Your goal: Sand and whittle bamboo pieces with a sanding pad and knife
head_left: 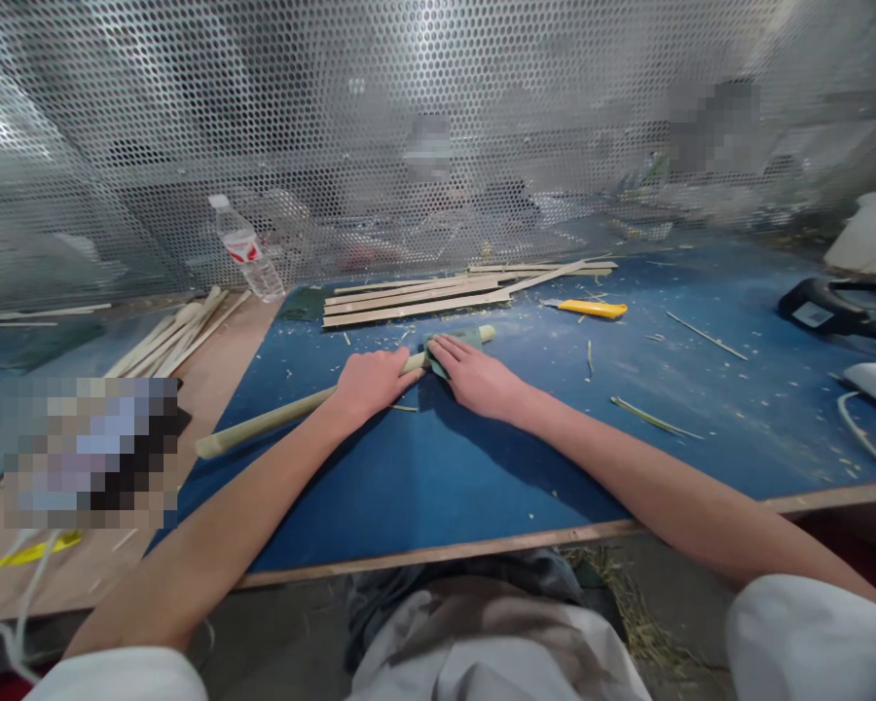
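A pale bamboo rod [292,409] lies slantwise on the blue work board [380,487], its far end pointing right. My left hand [375,383] wraps over the rod near its middle. Just beyond it, my right hand [474,375] presses a folded green sheet [449,349], perhaps abrasive cloth, around the rod's far part. The two hands nearly touch. The sheet hides part of the rod, and my fingers cover some of the sheet.
Flat bamboo strips [416,302] lie beyond my hands, beside a yellow utility knife [591,309]. Shavings litter the board. A plastic bottle [248,248] stands at the back left before a perforated metal screen [190,117]. A black device [824,307] sits at the right. People show blurred beyond the screen.
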Available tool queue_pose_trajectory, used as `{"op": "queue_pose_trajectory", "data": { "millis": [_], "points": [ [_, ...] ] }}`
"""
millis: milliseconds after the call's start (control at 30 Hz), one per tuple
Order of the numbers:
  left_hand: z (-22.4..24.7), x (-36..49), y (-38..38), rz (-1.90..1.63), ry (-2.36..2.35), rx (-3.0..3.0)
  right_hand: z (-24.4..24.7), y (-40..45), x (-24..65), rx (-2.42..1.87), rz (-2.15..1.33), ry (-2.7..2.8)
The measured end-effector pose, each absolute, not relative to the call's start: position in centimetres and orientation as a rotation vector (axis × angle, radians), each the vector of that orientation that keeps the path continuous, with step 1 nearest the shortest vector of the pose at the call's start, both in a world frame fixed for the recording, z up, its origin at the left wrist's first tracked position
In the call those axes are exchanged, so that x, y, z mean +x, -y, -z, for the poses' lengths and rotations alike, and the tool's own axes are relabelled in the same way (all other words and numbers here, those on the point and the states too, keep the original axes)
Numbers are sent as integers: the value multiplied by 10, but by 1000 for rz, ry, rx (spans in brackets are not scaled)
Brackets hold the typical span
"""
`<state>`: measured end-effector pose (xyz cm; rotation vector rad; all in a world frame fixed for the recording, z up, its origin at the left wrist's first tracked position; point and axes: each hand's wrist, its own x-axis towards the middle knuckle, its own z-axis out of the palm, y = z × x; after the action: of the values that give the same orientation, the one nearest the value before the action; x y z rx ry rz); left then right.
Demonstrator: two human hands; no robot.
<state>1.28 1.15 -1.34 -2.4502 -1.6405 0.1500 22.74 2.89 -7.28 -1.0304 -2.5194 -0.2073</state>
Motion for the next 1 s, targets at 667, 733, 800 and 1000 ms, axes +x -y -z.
{"op": "queue_pose_trajectory", "data": {
  "millis": [667, 733, 800, 1000],
  "points": [
    [15, 14, -16, -212, 1697, -2442, 78, -58, 259, -1325, 152, 2449],
    [15, 14, -16, -205, 1687, -2447, 80, -51, 250, -1201, 144, 2481],
    [16, 14, -16, -201, 1678, -2456, 82, -45, 240, -1071, 128, 2503],
    [14, 14, -17, -215, 1711, -2476, 75, -64, 261, -1387, 119, 2448]
  ]
}}
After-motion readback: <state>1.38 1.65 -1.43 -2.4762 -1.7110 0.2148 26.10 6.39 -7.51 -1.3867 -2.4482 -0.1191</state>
